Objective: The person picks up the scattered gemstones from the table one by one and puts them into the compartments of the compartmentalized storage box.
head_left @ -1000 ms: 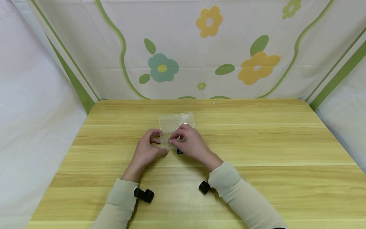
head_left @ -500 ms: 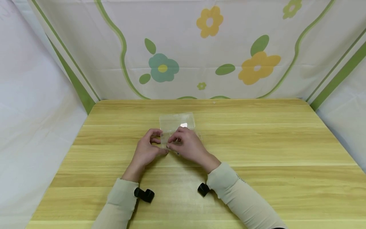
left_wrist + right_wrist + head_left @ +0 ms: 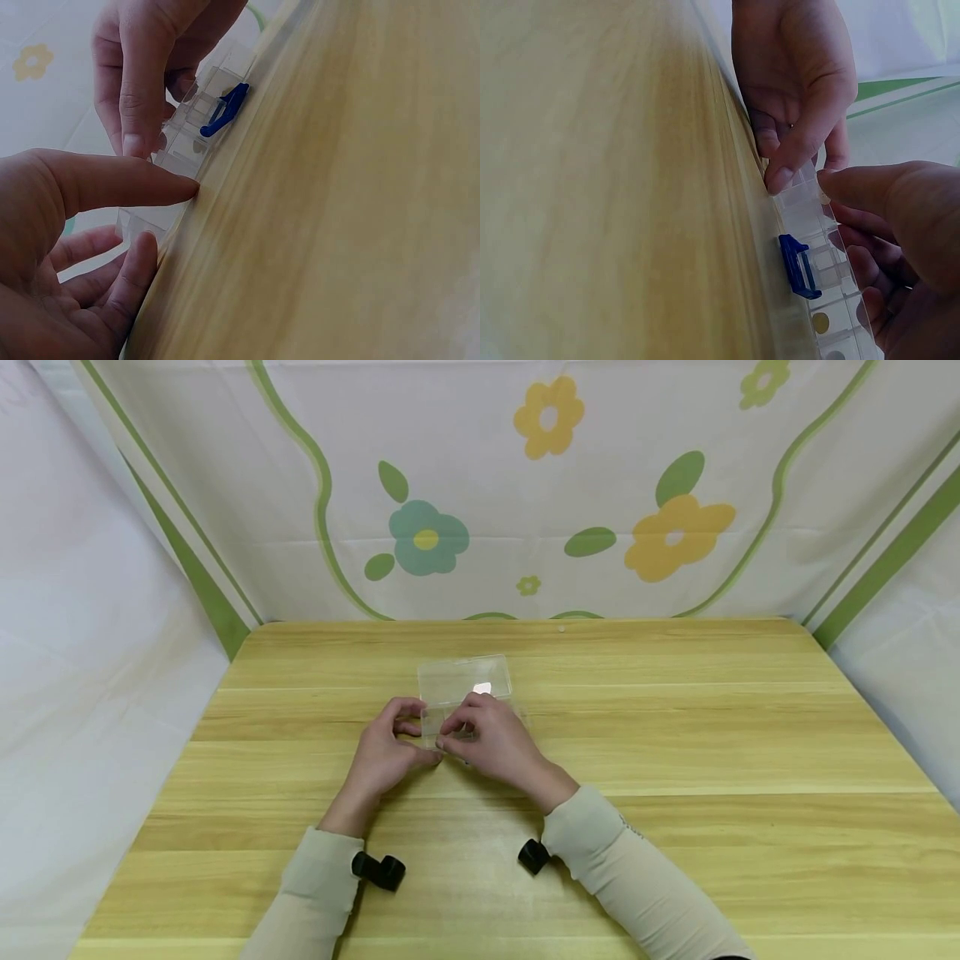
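Observation:
A clear plastic compartment box (image 3: 432, 720) lies on the wooden table with its clear lid (image 3: 450, 681) swung back. My left hand (image 3: 386, 752) grips the box's left end, thumb at the front and fingers behind. Over the box's left compartments my right hand (image 3: 491, 739) has thumb and forefinger close together. At those fingertips a small pale piece (image 3: 824, 198) shows in the right wrist view; I cannot tell its kind. A blue clasp (image 3: 798, 268) sits on the box's front. Farther along, one compartment holds a small yellowish disc (image 3: 821, 323).
The wooden table (image 3: 712, 735) spreads around the box. A tiny clear bit (image 3: 561, 629) lies near its back edge. A flowered white curtain (image 3: 510, 485) hangs behind the table, with white cloth at both sides.
Since a second ago my right hand has shifted slightly left and toward me, covering the dark blue clasp in the head view. Between half a second ago and now both hands stay still.

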A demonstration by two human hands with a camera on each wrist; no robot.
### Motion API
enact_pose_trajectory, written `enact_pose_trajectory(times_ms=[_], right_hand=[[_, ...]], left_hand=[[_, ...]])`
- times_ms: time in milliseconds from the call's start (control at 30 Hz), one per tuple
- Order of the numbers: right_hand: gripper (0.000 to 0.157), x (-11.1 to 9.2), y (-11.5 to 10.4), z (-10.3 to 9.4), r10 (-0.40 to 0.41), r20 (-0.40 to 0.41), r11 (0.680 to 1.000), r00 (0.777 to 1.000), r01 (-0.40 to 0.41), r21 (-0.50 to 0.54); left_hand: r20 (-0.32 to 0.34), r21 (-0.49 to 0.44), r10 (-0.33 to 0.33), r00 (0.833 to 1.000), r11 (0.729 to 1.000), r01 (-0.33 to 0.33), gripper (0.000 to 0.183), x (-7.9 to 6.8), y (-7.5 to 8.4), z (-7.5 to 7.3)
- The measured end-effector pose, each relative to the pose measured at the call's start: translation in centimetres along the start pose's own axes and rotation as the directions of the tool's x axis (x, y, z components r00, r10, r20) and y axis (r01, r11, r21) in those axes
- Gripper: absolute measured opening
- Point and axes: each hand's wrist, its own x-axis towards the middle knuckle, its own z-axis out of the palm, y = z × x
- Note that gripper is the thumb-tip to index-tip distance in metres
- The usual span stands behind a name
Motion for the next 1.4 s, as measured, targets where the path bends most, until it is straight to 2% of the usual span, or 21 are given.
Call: enact_pose_trajectory(times_ms=[433,700,933,1267,1400], right_hand=[[0.01,0.0,0.1,0.1,0.001,-0.003,1.0,1.0,-0.001,-0.001],[0.006,0.1,0.2,-0.4,0.052,-0.004,0.988,0.999,-0.051,0.149],[0.005,0.3,0.8,-1.5,0.099,-0.028,0.974,0.995,-0.091,0.208],[0.005,0.5,3.2,-4.1,0.251,-0.1,0.933,0.963,-0.213,0.29],[0.005,0.4,4.1,-4.8,0.314,-0.098,0.912,0.944,-0.271,0.309]], left_hand=[[0.002,-0.01,-0.002,1.0,1.0,0.002,0.069,-0.1,0.1,0.0],[0.001,0.001,-0.005,1.0,1.0,0.005,0.069,-0.1,0.0,0.0],[-0.004,0.013,-0.007,1.0,1.0,0.007,0.071,0.0,0.1,0.0],[-0.013,0.005,-0.029,0.999,1.0,0.029,0.073,0.0,0.2,0.2],[-0.016,0.006,-0.028,0.999,1.0,0.028,0.073,0.1,0.1,0.2]])
